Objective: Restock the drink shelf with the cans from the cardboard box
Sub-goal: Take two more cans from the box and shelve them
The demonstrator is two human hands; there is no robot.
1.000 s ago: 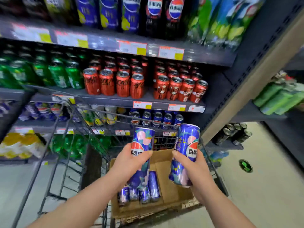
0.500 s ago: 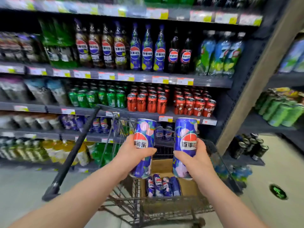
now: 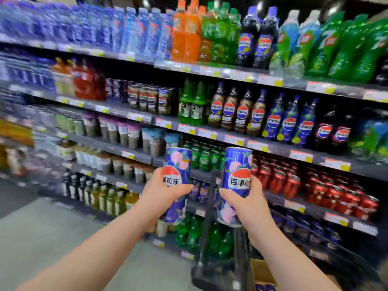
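across the whole view runs the drink shelf (image 3: 231, 141), tier on tier of bottles and cans, blurred at the left and sharper toward the right. below it, at the bottom edge, i see the dark frame of my shopping cart (image 3: 212, 267) and, inside it, a corner of the cardboard box (image 3: 259, 269) with the tops of two more blue cans just showing.

in front of the shelf i hold two tall blue pepsi cans upright, side by side but apart. my left hand (image 3: 162, 196) is wrapped round the middle of the left can (image 3: 178, 164), fingers curled close against its side and thumb across the front. my right hand (image 3: 247, 206) grips the right can (image 3: 238, 173) lower down, thumb reaching across the front under the logo, the other fingers curled round the far side. both hands are closed firmly on their cans, nothing slack.

i judge this to be the carrying step: cans out of the box, not yet on a shelf. matching small blue cans (image 3: 199, 190) sit on a tier just behind my hands, between the two i hold, so that looks like the slot. next i need to reach forward past the cart, keep each can upright, and set it down in an open gap, logo facing out, without knocking the neighbours.
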